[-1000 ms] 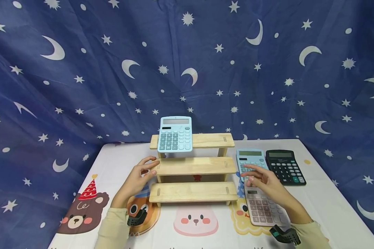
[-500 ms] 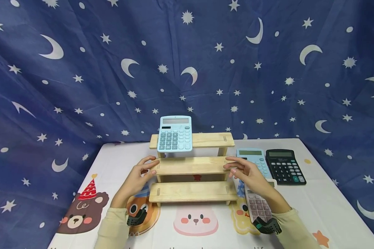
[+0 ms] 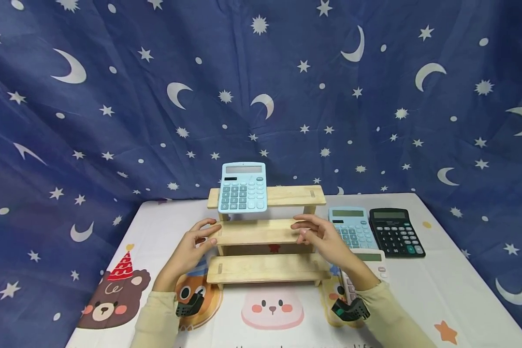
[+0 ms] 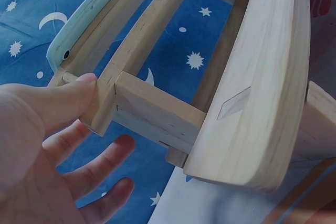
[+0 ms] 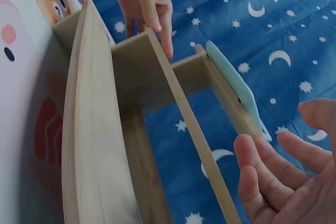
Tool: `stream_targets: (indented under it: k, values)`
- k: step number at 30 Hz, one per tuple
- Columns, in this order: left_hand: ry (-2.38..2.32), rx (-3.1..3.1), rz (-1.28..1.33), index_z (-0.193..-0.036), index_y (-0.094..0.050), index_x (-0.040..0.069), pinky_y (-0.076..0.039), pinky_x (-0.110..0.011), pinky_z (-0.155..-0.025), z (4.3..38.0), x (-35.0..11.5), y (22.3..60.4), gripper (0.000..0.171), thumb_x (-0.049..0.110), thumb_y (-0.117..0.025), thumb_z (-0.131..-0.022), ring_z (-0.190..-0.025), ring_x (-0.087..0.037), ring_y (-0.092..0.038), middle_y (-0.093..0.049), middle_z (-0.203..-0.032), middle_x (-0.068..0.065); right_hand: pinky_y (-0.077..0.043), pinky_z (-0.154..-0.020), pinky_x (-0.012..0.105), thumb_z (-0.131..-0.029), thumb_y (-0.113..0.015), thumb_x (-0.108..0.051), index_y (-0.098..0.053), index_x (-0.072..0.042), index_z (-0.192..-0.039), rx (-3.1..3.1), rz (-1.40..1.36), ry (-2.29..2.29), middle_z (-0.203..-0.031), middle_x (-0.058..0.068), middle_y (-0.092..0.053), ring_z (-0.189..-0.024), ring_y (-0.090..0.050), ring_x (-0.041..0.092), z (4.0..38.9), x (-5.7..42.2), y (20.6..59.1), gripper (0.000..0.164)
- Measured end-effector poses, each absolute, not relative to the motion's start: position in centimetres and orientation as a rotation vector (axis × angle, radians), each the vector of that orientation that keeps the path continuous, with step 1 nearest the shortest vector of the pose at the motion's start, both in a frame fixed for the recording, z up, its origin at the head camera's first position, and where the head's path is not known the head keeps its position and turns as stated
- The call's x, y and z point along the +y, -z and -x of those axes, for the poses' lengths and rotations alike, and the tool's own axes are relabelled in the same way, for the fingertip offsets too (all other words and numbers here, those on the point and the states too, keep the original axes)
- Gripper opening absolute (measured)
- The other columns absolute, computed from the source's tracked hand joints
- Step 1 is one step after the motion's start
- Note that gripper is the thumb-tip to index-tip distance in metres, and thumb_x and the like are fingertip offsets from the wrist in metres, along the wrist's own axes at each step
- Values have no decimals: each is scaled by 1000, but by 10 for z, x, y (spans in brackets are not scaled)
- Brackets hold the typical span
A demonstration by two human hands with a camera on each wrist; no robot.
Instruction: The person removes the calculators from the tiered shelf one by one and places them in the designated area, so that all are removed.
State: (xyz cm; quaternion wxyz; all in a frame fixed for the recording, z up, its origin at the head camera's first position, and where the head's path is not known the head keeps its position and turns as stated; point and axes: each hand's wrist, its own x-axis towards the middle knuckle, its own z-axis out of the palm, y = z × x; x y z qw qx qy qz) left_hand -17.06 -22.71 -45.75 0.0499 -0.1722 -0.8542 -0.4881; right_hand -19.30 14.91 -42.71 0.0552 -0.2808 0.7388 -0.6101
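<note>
While the left hand (image 3: 193, 246) pinches the wooden rack (image 3: 256, 233), the right hand (image 3: 324, 241) hovers loosely alongside.

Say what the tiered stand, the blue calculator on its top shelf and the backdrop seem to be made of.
Tiered stand: wood, pale and smooth, bare or thinly varnished; grain streaks show in the left wrist view.
Blue calculator: probably plastic, smooth and fairly matte, judging by its evenly coloured, rounded casing.
Backdrop: seemingly dull printed fabric; soft creases suggest cloth, fibre unclear.

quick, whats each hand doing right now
Left hand: holding the middle wooden shelf by its left end.
Right hand: open, holding nothing.
</note>
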Motion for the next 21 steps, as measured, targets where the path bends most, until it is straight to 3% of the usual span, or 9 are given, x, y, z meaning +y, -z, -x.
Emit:
stream_targets:
  k: [9,21]
  values:
    - [1502,-2589,534,-137,-59,-5,-45,-64,-100,171,-229,459,40,9,-62,-100,-135,-45,-47,-46,-149,-28,-59,-87,32,-105,-51,-9,-33,-2,-155,2122,825,1872,-132,38,-57,-87,-71,17,197,124,417,53]
    - [1495,-2595,521,-136,-60,-5,-47,-61,-99,170,-228,459,39,9,-62,-99,-134,-44,-48,-47,-149,-25,-58,-77,31,-104,-50,-6,-21,-8,-160,2082,788,1883,-136,35,-57,-85,-72,18,206,94,418,63]
